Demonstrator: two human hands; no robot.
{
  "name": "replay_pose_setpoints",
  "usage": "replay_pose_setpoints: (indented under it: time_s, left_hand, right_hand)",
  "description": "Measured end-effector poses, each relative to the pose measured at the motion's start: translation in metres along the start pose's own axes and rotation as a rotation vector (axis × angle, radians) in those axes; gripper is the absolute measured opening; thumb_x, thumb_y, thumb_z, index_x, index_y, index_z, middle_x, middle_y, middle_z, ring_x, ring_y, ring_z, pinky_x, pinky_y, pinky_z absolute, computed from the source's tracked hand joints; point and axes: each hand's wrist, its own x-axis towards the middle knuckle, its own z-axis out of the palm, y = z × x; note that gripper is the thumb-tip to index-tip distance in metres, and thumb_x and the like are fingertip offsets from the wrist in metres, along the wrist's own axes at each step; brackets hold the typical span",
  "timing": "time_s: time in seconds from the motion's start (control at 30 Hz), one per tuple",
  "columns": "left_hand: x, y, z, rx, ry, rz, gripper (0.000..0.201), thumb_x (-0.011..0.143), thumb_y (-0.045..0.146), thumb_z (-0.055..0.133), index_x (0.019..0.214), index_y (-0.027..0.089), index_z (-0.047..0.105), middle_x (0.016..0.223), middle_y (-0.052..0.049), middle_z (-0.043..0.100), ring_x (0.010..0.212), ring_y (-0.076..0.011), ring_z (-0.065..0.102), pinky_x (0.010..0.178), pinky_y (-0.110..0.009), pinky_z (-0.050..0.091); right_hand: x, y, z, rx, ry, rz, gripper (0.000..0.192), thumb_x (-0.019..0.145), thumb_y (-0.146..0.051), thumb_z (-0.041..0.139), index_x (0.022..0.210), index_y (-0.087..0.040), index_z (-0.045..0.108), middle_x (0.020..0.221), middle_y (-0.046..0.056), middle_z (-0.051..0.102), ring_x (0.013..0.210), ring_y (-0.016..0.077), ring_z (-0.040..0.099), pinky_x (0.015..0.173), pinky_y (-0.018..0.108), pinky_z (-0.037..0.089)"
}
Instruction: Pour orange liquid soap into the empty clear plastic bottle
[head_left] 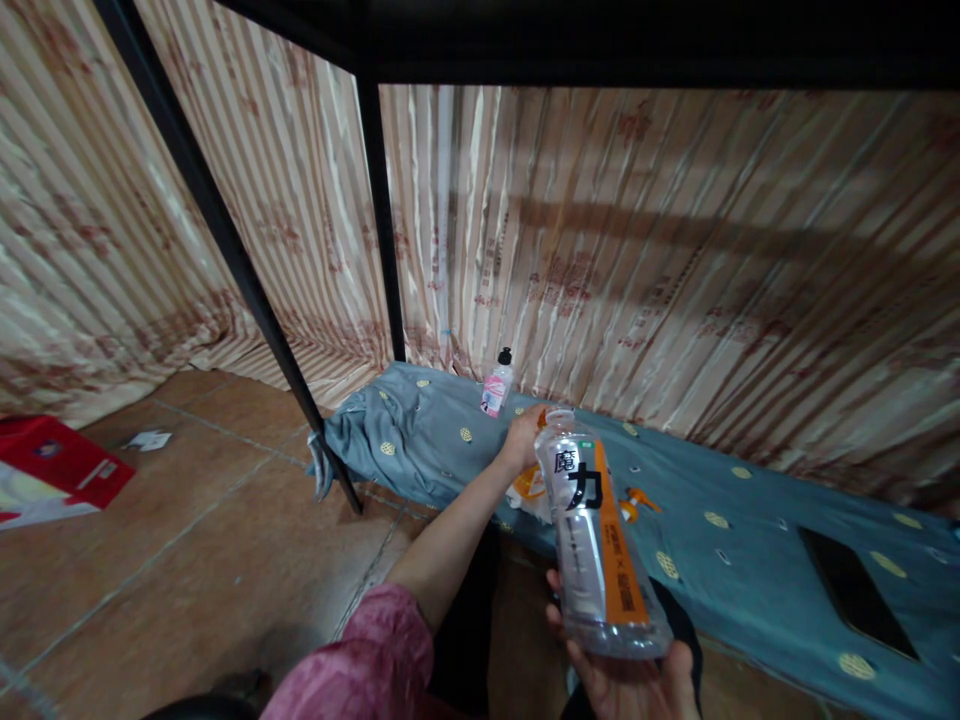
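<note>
Clear bottle [592, 540], its silver and orange label facing the wearer, is held up in front of the low, cloth-covered desk [772, 580], neck tilted away and base toward the body. As far as can be judged, lifting it is done; its mouth looks uncapped and it seems empty, while an orange nozzle [636, 503] lies apart on the cloth, not fitted to the neck. Whether anything else remains to be done with the bottle cannot be told. The right hand [630, 690] comes up from below, palm under the base, thumb on one side and fingers wrapped on the other, gripping it. The left arm stretches forward from a pink sleeve [360, 660], nearly straight, bringing the left hand [521, 440] up beside the neck; its fingers are partly hidden there, so I cannot tell whether they close on the rim or on something orange. Behind stands a pink-labelled bottle [496, 388].
</note>
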Motion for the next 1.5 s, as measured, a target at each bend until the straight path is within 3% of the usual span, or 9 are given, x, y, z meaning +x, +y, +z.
replay_pose_setpoints:
  time_s: [0.23, 1.0, 1.27, 1.5]
  left_hand:
    - [-0.001, 0.005, -0.003, 0.008, -0.005, 0.012, 0.024, 0.080, 0.030, 0.064, 0.101, 0.018, 0.065, 0.103, -0.005, 0.070, 0.096, -0.0192, 0.064, 0.091, -0.031, 0.050]
    - [-0.002, 0.007, -0.003, -0.041, 0.007, -0.031, 0.023, 0.083, 0.035, 0.061, 0.096, 0.017, 0.068, 0.094, -0.005, 0.072, 0.089, -0.0199, 0.066, 0.086, -0.032, 0.052]
    - [-0.004, 0.015, -0.007, -0.037, 0.038, -0.088, 0.035, 0.079, 0.030, 0.066, 0.112, 0.018, 0.063, 0.103, -0.004, 0.071, 0.096, -0.0204, 0.066, 0.093, -0.032, 0.050]
    - [-0.002, 0.012, -0.006, -0.033, 0.034, 0.009, 0.030, 0.080, 0.026, 0.064, 0.109, 0.020, 0.065, 0.104, -0.003, 0.072, 0.096, -0.0199, 0.066, 0.091, -0.031, 0.052]
  right_hand:
    - [0.003, 0.000, -0.001, -0.042, -0.046, -0.012, 0.060, 0.060, -0.069, 0.072, 0.107, -0.032, 0.073, 0.115, 0.013, 0.073, 0.104, 0.0304, 0.069, 0.075, 0.025, 0.059]
    - [0.002, 0.002, 0.004, 0.002, 0.008, -0.054, 0.059, 0.060, -0.067, 0.073, 0.106, -0.030, 0.074, 0.109, 0.013, 0.075, 0.094, 0.0299, 0.073, 0.070, 0.026, 0.060]
    - [0.001, 0.000, 0.009, -0.033, 0.078, -0.055, 0.060, 0.051, -0.064, 0.079, 0.102, -0.032, 0.074, 0.106, 0.011, 0.077, 0.092, 0.0289, 0.074, 0.070, 0.025, 0.061]
    - [0.000, -0.001, 0.010, -0.013, 0.038, -0.046, 0.059, 0.054, -0.063, 0.079, 0.103, -0.032, 0.074, 0.107, 0.012, 0.077, 0.093, 0.0292, 0.073, 0.071, 0.024, 0.060]
